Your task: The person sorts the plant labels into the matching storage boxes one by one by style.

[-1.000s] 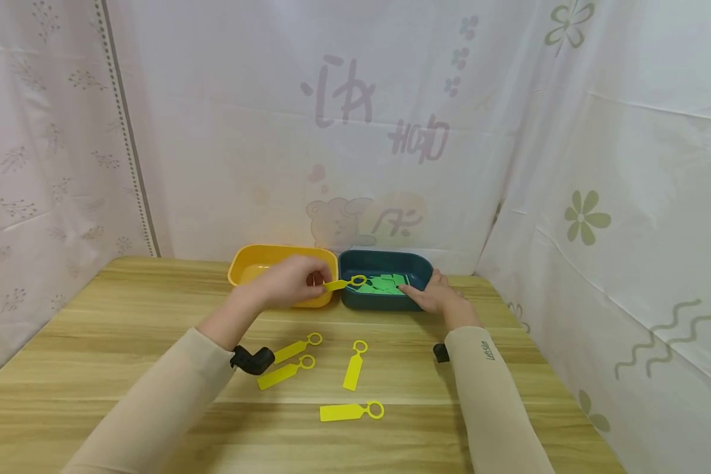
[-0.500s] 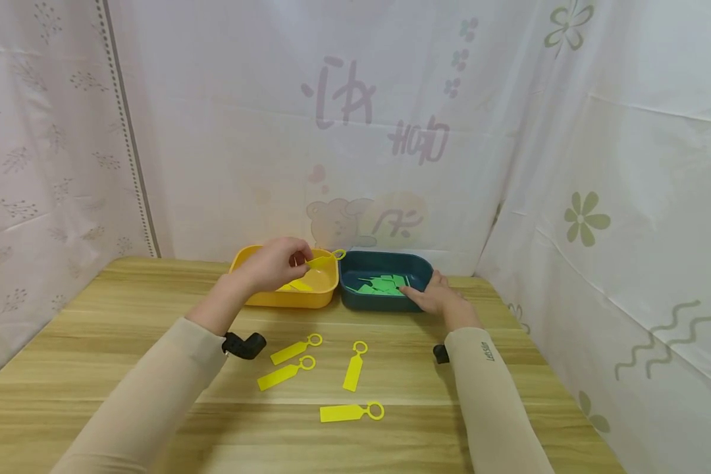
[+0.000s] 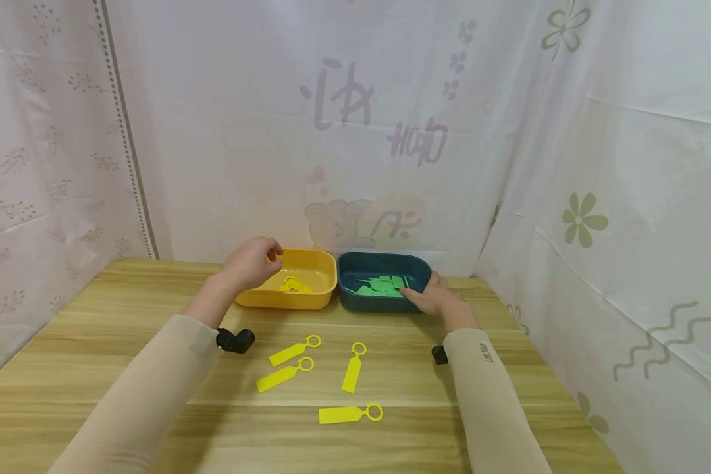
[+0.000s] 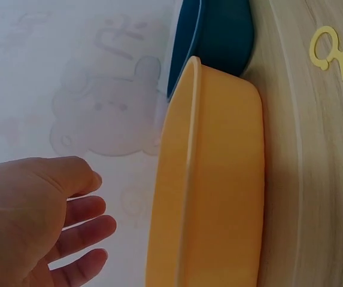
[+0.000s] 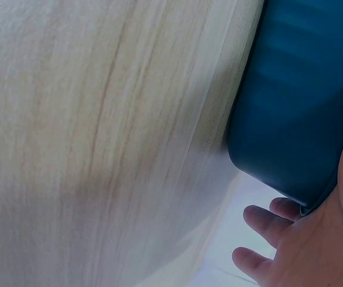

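Observation:
My left hand (image 3: 250,263) hovers over the left end of the yellow bin (image 3: 287,300), fingers loosely bent and holding nothing. In the left wrist view, that hand (image 4: 45,221) is apart from the bin's rim. Several yellow ring-ended tags (image 3: 295,285) lie inside this bin. My right hand (image 3: 437,297) grips the right end of the dark teal bin (image 3: 370,303), thumb over the rim. In the right wrist view, its fingers (image 5: 266,224) are around the outside of the bin's end. Green flat pieces (image 3: 382,285) lie in the teal bin.
Several more yellow tags lie on the wooden table (image 3: 421,421) in front of the bins, one of them a tag (image 3: 340,414) nearest me. The two bins stand side by side near the back edge, before a printed curtain (image 3: 231,131).
My left hand carried a yellow tag from near the teal bin leftward over the yellow bin and let go of it. It then moved further left. My right hand stays on the teal bin.

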{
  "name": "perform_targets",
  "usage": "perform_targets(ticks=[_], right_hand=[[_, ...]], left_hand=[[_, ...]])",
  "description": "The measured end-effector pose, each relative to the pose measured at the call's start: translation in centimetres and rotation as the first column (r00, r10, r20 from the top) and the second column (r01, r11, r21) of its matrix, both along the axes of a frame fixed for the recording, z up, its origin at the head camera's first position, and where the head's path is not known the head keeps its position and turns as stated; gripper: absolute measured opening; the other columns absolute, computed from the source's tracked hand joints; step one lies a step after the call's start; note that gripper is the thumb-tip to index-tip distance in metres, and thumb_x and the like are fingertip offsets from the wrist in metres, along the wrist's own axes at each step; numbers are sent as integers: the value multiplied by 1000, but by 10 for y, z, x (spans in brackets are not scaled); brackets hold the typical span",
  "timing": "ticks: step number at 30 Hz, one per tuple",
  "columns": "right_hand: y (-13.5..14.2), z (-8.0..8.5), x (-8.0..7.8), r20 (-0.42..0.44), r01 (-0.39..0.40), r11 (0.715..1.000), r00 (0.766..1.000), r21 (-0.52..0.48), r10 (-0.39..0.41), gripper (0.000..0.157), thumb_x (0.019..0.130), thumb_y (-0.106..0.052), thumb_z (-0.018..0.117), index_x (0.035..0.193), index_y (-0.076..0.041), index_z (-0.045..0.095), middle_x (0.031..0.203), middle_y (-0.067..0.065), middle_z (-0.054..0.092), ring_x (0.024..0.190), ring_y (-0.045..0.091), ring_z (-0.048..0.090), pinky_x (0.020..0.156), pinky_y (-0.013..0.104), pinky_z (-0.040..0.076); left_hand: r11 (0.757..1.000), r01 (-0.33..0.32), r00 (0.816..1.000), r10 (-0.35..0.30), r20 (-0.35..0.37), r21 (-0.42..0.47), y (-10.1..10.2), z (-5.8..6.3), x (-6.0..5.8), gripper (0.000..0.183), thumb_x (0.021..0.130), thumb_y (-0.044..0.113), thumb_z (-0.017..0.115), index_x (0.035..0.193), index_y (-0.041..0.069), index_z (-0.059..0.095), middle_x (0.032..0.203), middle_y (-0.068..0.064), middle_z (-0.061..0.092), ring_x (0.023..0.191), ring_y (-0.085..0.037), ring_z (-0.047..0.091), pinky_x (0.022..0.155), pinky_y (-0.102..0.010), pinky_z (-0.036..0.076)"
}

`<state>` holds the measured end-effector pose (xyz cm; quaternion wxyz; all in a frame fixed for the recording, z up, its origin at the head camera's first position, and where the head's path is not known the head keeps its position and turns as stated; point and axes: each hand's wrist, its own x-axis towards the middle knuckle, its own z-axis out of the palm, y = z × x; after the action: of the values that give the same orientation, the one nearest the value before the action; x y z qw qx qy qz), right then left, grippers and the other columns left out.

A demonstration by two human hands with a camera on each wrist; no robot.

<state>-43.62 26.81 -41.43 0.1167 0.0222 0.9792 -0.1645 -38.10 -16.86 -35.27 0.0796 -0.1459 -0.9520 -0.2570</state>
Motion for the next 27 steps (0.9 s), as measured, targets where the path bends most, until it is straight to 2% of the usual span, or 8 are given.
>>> perform_targets(ticks=[9, 15, 22, 27], right_hand=[[-3, 5, 7, -1, -9, 1000, 1000, 24, 9, 126, 103, -81, 42, 169, 7, -19, 180, 34, -7, 163, 66, 11, 129, 81, 15], [-4, 5, 11, -12, -11, 1000, 1000, 17, 11, 124, 104, -79, 42, 169, 8, -17, 180, 36, -6, 162, 67, 11, 128, 81, 16], [-4, 4, 10, -17, -10, 1000, 1000, 13, 10, 124, 103, -79, 43, 170, 8, -17, 180, 35, -5, 162, 67, 14, 128, 81, 18], [-3, 4, 10, -10, -6, 1000, 1000, 19, 6, 125, 103, -79, 44, 170, 7, -17, 180, 35, -5, 162, 67, 14, 128, 81, 18]], left_hand=[[1000, 9, 1000, -9, 2, -8, -1, -5, 4, 30, 107, 18, 66, 131, 1, 71, 123, -19, 73, 106, -35, 69, 97, -50, 60], [998, 57, 998, -57, -13, -15, 7, -8, 6, 28, 106, 17, 67, 129, 1, 72, 120, -17, 75, 101, -30, 70, 93, -45, 62], [988, 133, 991, -135, -14, -74, 24, -8, 16, 30, 104, 20, 71, 128, 4, 75, 115, -10, 78, 100, -26, 71, 92, -45, 61], [966, 220, 974, -225, -21, -136, 43, -12, 29, 27, 103, 22, 75, 126, 7, 77, 114, -7, 78, 100, -24, 70, 94, -41, 62]])
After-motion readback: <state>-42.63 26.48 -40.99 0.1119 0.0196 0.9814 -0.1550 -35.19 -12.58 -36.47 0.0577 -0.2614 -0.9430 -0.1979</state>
